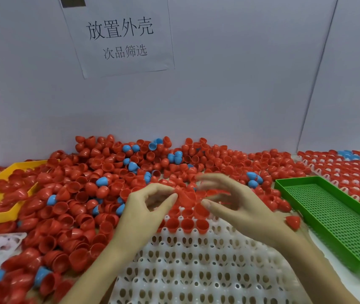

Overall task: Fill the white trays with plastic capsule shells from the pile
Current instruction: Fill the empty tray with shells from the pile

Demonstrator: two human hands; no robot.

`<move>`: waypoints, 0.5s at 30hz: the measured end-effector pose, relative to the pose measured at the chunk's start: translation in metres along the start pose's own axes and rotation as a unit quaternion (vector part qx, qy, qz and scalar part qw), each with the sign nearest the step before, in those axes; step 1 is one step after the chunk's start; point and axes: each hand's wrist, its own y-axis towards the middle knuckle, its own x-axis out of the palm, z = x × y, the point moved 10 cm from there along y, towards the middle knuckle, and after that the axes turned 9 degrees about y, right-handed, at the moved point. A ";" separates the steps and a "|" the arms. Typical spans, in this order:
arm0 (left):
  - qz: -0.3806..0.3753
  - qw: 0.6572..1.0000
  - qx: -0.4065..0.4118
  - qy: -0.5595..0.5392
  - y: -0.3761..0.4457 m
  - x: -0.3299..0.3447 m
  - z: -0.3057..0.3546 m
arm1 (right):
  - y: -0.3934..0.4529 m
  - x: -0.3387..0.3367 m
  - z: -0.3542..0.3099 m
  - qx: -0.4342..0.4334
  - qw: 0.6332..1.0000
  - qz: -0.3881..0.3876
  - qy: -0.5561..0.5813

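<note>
Where pile [113, 194] crowds white tray [196, 270] — left hand [146, 207] pinches shell [185, 195] (red) | right blurred

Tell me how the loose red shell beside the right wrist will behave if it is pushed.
The red shell has a rounded dome, so it will probably roll or rock rather than slide straight. It looks thin and hollow like those in the pile, so likely very light. Its surface looks glossy, so it may slip from the fingers.
</note>
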 end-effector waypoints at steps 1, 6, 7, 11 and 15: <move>0.007 1.000 0.001 -0.005 -0.004 -0.001 0.000 | -0.001 0.006 -0.001 0.006 1.000 -0.014 0.007; 0.039 0.999 0.001 -0.013 -0.011 -0.006 -0.003 | -0.002 0.008 0.005 0.035 0.997 -0.014 0.070; 0.047 0.998 -0.006 -0.029 -0.011 -0.010 -0.006 | -0.001 0.000 0.005 0.035 0.996 0.011 0.086; 0.052 0.994 -0.042 -0.091 -0.009 -0.018 -0.015 | -0.002 -0.029 0.014 0.058 0.980 0.113 0.152; 0.000 0.994 -0.043 -0.097 -0.013 -0.007 -0.012 | -0.002 -0.012 0.007 0.051 0.993 0.051 0.095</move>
